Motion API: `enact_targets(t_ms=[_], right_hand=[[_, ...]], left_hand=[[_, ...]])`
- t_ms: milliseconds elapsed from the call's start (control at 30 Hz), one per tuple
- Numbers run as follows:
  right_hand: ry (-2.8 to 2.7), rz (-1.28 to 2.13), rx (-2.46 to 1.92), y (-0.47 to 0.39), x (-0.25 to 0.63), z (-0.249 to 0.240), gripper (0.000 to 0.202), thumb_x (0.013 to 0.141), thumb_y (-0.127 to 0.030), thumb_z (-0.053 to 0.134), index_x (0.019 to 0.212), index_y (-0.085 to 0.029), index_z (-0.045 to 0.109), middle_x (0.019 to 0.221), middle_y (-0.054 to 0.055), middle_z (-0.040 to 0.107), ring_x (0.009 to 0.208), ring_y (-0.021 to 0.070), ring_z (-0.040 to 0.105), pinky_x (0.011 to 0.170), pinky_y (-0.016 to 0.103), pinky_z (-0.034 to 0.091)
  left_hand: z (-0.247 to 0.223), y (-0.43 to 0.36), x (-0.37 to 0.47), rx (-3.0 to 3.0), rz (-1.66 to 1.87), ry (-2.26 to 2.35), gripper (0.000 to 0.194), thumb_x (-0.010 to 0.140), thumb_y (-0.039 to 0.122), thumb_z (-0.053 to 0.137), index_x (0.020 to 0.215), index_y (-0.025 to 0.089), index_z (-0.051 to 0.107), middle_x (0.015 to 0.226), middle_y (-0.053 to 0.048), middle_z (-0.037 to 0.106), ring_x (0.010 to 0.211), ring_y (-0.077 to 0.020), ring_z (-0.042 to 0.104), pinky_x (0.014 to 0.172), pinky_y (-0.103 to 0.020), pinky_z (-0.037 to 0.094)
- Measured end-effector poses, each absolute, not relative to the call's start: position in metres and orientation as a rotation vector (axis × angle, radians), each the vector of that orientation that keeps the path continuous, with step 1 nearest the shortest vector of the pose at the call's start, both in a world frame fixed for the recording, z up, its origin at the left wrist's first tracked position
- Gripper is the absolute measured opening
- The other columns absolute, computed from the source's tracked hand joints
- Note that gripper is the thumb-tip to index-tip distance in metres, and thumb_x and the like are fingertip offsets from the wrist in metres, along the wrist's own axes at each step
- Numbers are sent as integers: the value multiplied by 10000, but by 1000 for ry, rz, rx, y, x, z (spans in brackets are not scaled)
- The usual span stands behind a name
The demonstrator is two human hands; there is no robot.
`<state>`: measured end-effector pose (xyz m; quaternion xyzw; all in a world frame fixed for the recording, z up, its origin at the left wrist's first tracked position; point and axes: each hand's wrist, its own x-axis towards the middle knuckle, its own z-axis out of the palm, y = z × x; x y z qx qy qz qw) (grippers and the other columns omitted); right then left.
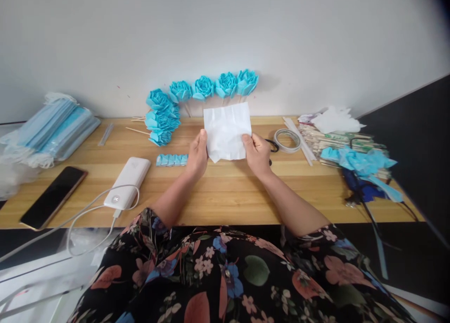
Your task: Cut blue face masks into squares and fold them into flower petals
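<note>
A creased white sheet (pixel 228 131) is held up above the middle of the wooden table. My left hand (pixel 198 155) grips its left edge with the thumb in front, and my right hand (pixel 257 153) pinches its lower right edge the same way. The fingers behind the sheet are hidden. Just left of my left hand lies a short row of folded light-blue pieces (pixel 171 160). Behind the sheet, blue flowers (pixel 204 87) on thin sticks lean against the wall, and more blue flowers (pixel 163 117) lie stacked to the left. Black-handled scissors (pixel 272 146) show partly beside my right hand.
At the left are a pile of masks (pixel 56 128), a black phone (pixel 53 197) and a white power bank (pixel 128 182) with a cable. Towards the right lie a tape roll (pixel 287 140), white strips (pixel 300 139), a stack of sticks (pixel 316 142) and blue scraps (pixel 362 161).
</note>
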<state>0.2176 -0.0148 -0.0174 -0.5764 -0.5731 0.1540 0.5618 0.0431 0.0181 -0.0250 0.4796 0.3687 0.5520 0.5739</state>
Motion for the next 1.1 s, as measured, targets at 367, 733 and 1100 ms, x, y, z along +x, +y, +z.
enact_targets(t_ms=[367,733,1100], right_hand=[[-1104,548,-1286,-2,234,-25,590,850,-766,548,634,-235,406,568,-40,356,548,121,356,507,279,300],[-1102,1253,-1010,-2,222,-27,684,641,-768,750,1030,-212,666,1001,75,729,903,236,657,645,313,552],[-1204,944,-1207,-2,220,-37,300,767,-467,779,910,-220,685,816,1,687,741,171,581,662,302,516]], left_hand=[[-25,14,48,1147,979,795,301,720,400,790,819,152,652,712,-11,649,573,-86,561,512,-207,409],[-19,10,50,1148,1191,856,192,805,264,686,953,172,606,717,23,646,557,-73,551,527,-205,414],[-29,10,55,1221,1143,885,314,795,234,713,1076,173,589,678,38,654,532,-73,537,528,-201,408]])
